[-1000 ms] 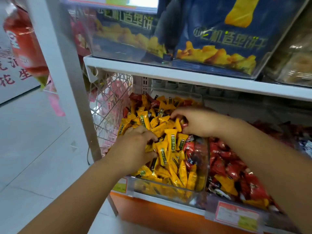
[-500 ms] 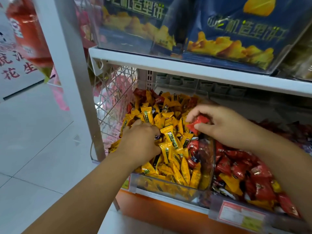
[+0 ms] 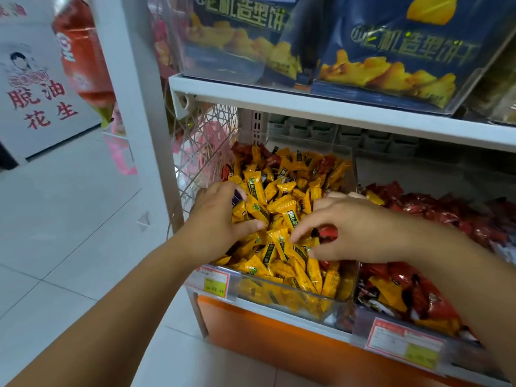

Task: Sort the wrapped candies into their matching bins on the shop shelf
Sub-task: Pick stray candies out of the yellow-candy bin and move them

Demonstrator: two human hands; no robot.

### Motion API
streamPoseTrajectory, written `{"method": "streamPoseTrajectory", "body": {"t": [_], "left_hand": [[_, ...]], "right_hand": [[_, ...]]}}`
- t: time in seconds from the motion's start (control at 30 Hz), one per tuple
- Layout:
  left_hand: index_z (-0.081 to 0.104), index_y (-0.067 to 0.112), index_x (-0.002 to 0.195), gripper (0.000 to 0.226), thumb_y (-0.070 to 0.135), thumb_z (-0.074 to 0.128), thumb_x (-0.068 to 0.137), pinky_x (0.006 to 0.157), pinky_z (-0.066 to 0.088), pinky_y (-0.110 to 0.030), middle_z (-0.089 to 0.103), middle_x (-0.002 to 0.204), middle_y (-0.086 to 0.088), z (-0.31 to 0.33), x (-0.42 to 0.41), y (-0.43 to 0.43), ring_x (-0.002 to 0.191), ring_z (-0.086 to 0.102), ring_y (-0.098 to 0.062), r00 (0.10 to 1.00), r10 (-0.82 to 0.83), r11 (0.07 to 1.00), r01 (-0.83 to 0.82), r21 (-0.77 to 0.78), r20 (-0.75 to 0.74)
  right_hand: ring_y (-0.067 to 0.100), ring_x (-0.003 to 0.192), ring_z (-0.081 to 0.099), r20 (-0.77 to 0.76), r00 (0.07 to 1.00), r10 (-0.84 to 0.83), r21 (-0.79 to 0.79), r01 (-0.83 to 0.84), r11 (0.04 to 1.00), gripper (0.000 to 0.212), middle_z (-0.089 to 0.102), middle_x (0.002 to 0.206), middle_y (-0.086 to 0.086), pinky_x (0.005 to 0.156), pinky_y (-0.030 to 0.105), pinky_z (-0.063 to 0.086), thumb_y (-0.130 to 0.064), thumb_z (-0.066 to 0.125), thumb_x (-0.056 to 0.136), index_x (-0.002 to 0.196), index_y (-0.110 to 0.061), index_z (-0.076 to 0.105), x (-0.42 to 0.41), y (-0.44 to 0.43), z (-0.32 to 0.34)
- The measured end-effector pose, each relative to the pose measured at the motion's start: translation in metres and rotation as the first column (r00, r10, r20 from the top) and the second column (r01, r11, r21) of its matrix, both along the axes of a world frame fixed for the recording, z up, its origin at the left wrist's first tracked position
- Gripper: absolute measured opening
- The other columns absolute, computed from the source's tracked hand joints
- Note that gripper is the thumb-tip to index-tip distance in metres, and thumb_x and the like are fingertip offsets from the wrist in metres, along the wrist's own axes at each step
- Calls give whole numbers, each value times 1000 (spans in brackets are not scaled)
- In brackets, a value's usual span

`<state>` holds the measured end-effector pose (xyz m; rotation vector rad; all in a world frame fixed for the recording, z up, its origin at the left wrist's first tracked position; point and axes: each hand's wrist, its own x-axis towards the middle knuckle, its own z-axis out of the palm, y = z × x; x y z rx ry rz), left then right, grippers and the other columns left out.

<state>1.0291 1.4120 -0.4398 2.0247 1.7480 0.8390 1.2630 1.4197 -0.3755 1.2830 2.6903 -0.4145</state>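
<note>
Both hands are down in the yellow bin (image 3: 290,301), the clear tub on the lower shelf (image 3: 307,317), because that is where the mix-up sits: the heap of yellow candies (image 3: 282,205) under the palms has off-colour pieces scattered through it. The left hand (image 3: 220,222) is at the bin's left edge with its fingers curled over and its thumb stretched along the pile. A dark candy (image 3: 236,197) is tucked under those curled fingers, apparently gripped so it can be lifted out as a stray. The right hand (image 3: 360,230) hovers low over the right half of the same bin, its fingers spread and reaching down onto the yellow wrappers, as if raking through them for more misfits. A red candy (image 3: 328,231) shows just beneath its palm. Whether the hand holds that piece or it merely lies in the heap cannot be told from here. The red bin (image 3: 360,308) stands right beside the right hand, across the clear divider, which makes that hand the natural one for passing red pieces over. More red strays (image 3: 243,150) lie beyond the left fingers at the back of the yellow bin, and yellow strays (image 3: 388,294) sit in the red bin below the right wrist, so the sorting looks well short of finished.
</note>
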Motion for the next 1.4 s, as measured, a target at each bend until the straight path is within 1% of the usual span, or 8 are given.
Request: {"method": "streamPoseTrajectory", "body": {"t": [0.27, 0.37, 0.53, 0.67, 0.77, 0.93, 1.23, 1.4], "left_hand": [[53, 31, 111, 13, 31, 47, 99, 60, 34, -18, 45, 98, 10, 12, -10, -15, 63, 47, 2, 963, 3, 1000, -1, -6, 270], [60, 33, 109, 17, 23, 49, 100, 55, 35, -6, 50, 86, 20, 13, -12, -17, 64, 50, 15, 985, -4, 1000, 6, -12, 174], [62, 30, 102, 14, 21, 51, 100, 50, 43, -11, 66, 76, 14, 11, -12, -15, 63, 59, 9, 976, 32, 998, -20, -57, 216], [53, 30, 102, 8, 26, 47, 100, 50, 39, -12, 62, 74, 11, 4, -15, -22, 63, 55, 4, 994, 18, 1000, -18, 1, 110], [53, 29, 103, 7, 27, 46, 100, 55, 40, -19, 58, 72, 8, 1, -19, -26, 69, 54, -4, 995, -10, 1000, 9, 14, 96], [50, 36, 101, 9, 27, 47, 100, 60, 44, -23, 63, 75, 6, 2, -21, -29, 73, 56, -8, 983, -13, 1000, 12, 11, 182], [52, 32, 100, 6, 29, 48, 100, 55, 43, -15, 61, 75, 10, 0, -21, -28, 72, 57, -2, 981, -8, 1000, 7, 3, 194], [53, 34, 97, 8, 30, 47, 100, 59, 49, -29, 67, 79, 4, -2, -18, -25, 69, 62, -10, 978, 5, 1000, 0, -24, 210]], "right_hand": [[22, 127, 34, 323, 946, 2, 44, -17, 999, 61, 39, 105, -8, 101, 42, 33, -39, 63, 89, 142, -47, 34, -43, 17, -17], [21, 117, 38, 241, 970, 7, 178, -51, 983, 54, 31, 96, -9, 90, 36, 37, -25, 53, 94, 140, -47, 37, -50, 27, -29], [11, 101, 57, -49, 996, -79, -214, 66, 975, 36, 45, 111, -26, 88, 31, 51, -34, 58, 94, 117, -61, 51, -37, 26, 9], [10, 80, 63, -436, 859, -269, 44, 318, 947, 33, 58, 121, -11, 56, 15, 43, -24, 40, 103, 125, -44, 54, -52, 65, 11], [20, 123, 50, -283, 915, -286, 142, 335, 931, 53, 30, 155, 1, 70, 18, 38, -9, 39, 102, 148, -34, 31, -73, 103, -4], [23, 107, 53, -83, 948, -307, 178, 317, 932, 40, 46, 131, 6, 85, 34, 47, -25, 52, 98, 137, -19, 47, -84, 111, -26], [10, 61, 50, -347, 864, -365, -25, 380, 925, 22, 59, 99, -1, 50, 23, 35, -32, 54, 97, 119, -29, 52, -54, 81, -17], [5, 64, 52, -488, 795, -361, 45, 436, 899, 37, 53, 124, -11, 48, 14, 37, -17, 43, 102, 136, -31, 47, -69, 107, -8]]}}
